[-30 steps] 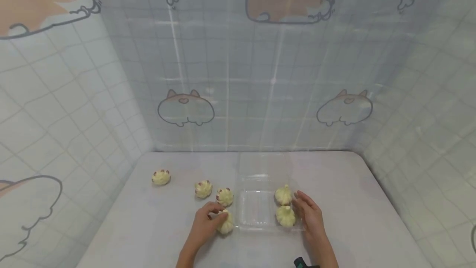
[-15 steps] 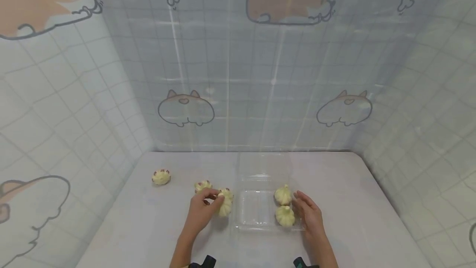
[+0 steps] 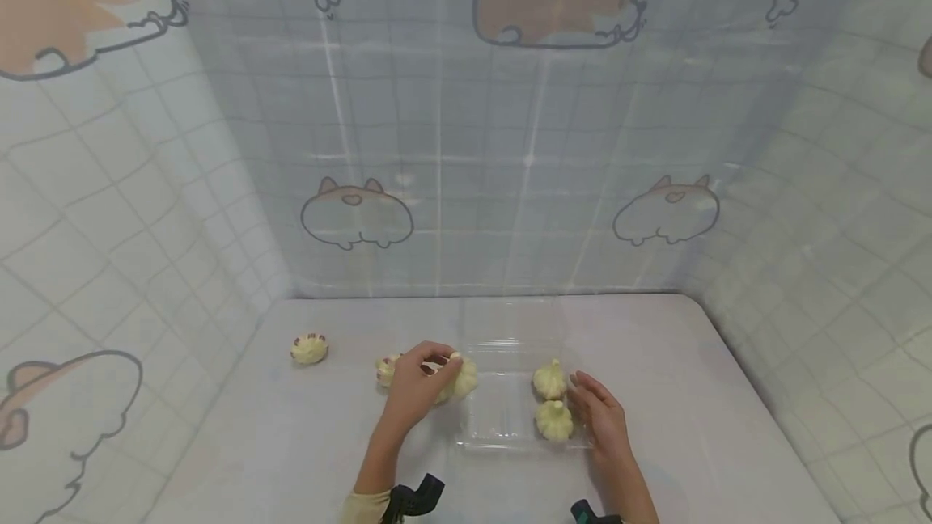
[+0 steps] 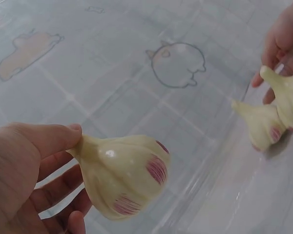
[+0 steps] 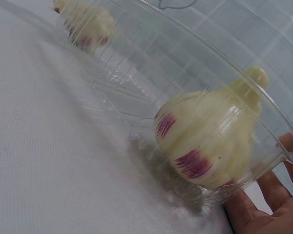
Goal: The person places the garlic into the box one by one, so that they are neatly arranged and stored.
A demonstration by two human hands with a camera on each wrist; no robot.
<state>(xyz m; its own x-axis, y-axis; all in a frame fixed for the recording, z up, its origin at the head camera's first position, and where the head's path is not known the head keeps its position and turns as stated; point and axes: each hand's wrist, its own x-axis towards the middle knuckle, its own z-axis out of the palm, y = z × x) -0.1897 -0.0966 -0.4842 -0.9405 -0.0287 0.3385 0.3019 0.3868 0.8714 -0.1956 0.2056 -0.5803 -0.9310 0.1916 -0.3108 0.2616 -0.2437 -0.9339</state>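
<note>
My left hand [image 3: 417,388] pinches a garlic bulb [image 3: 463,378] by its stem, at the left edge of a clear plastic box [image 3: 497,407]. The left wrist view shows thumb and fingers on the stem of that pale bulb [image 4: 127,173] with purple streaks. Two garlic bulbs [image 3: 549,380] [image 3: 555,420] sit in the box's right side, one behind the other. My right hand [image 3: 606,423] rests against the box's right side, fingers extended; the right wrist view has its fingers [image 5: 273,192] beside the clear wall, near a bulb [image 5: 210,136].
On the white table [image 3: 306,443], a garlic bulb [image 3: 309,348] lies at the far left. Another bulb [image 3: 385,370] is partly behind my left hand, and one more is mostly covered by that hand and the held bulb. The box's clear lid [image 3: 510,322] lies open behind it.
My left hand has lifted the front left bulb from the table and carried it back and rightward to the box's edge. My right hand has stayed at the box.
</note>
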